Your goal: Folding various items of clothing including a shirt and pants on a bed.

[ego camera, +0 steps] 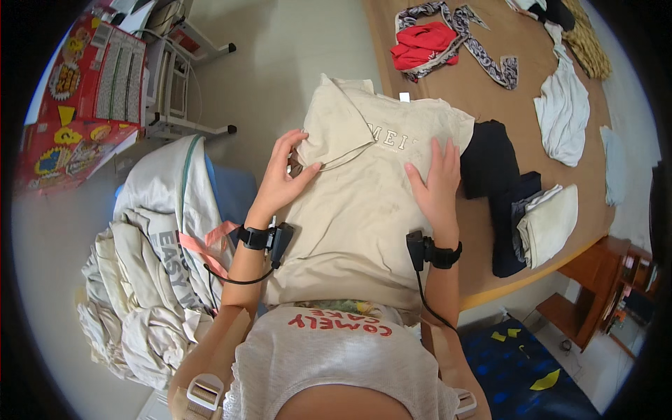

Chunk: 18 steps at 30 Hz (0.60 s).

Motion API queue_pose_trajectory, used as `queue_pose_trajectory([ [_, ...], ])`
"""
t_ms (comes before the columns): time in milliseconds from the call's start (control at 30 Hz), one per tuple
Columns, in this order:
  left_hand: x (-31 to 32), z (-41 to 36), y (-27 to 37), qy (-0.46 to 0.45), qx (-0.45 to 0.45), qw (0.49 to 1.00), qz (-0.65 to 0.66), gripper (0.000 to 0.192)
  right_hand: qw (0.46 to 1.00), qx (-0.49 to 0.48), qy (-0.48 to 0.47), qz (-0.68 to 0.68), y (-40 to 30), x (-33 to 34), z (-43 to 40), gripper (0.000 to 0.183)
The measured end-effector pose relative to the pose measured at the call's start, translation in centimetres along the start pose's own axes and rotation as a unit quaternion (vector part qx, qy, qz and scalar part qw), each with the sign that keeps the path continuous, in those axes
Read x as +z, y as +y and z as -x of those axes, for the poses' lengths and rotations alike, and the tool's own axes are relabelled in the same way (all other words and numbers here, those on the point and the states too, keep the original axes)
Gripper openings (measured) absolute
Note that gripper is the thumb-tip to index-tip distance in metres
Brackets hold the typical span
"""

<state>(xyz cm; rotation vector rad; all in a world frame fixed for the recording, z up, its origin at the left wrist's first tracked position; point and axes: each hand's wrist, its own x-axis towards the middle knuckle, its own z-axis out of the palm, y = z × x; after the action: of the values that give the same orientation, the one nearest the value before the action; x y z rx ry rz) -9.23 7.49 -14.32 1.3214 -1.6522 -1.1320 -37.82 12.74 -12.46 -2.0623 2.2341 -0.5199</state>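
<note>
A beige T-shirt with printed lettering lies spread before me, its collar end at the far side and its hem near my body. Its left part is folded inward, with the sleeve lying over the chest. My left hand is at that folded left edge, thumb on the sleeve and fingers at the side; whether it pinches the cloth I cannot tell. My right hand rests flat on the right side of the shirt, fingers spread, beside the lettering. Each wrist bears a black strap with a small cabled device.
Right of the shirt lie black folded clothing and a folded cream garment on the brown bed surface. A red garment, a patterned cloth strip and a white garment lie farther off. Piled pale clothes stand left.
</note>
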Motion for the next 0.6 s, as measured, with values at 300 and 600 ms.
queue_pose_trajectory([
  [300, -0.6, 0.3, -2.1, 0.033, -0.092, 0.990, 0.106, 0.041, 0.951, 0.043, -0.187, -0.241, -5.8, 3.5, -7.1, 0.055],
  [600, -1.6, 0.5, -2.1, 0.072, 0.007, 0.997, -0.023, 0.013, 0.831, 0.137, -0.187, -0.506, -4.8, 4.2, -7.8, 0.040],
])
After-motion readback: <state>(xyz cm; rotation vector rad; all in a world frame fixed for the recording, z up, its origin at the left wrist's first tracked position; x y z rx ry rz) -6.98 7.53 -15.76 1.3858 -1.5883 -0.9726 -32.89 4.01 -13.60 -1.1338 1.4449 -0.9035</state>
